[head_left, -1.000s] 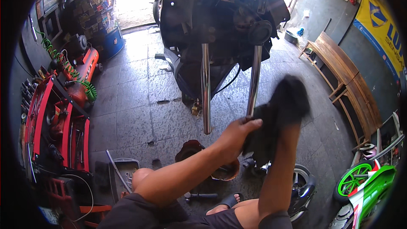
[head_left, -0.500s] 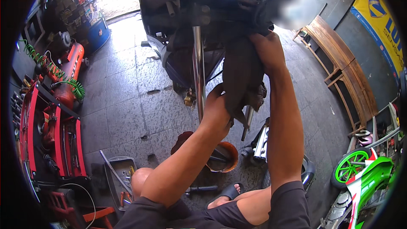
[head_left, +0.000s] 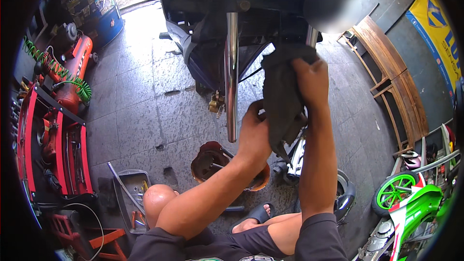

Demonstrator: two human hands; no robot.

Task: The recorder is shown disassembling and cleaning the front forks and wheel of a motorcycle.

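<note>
My right hand [head_left: 311,79] grips a dark cloth [head_left: 282,94] over the right fork tube [head_left: 311,35] of a motorcycle's stripped front end [head_left: 208,50], hiding much of that tube. Lower and to the left, my left hand [head_left: 253,135] has its fingers curled on the same cloth's lower part. The bare chrome left fork tube [head_left: 232,82] stands exposed just left of both hands, with a small brass-coloured part [head_left: 215,102] beside it. A round area at the upper right is blurred out.
Below are a rusty basin [head_left: 203,166], metal fork parts [head_left: 296,157], a loose wheel [head_left: 345,193] and a tray [head_left: 130,183] of tools. A red tool cart [head_left: 31,145] and compressor [head_left: 77,72] stand left; a wooden bench [head_left: 401,96] and green-wheeled bodywork [head_left: 420,203] are right.
The cloth moved from in front of me onto the right fork tube, with both hands on it. In the last half second my right hand has moved slightly down.
</note>
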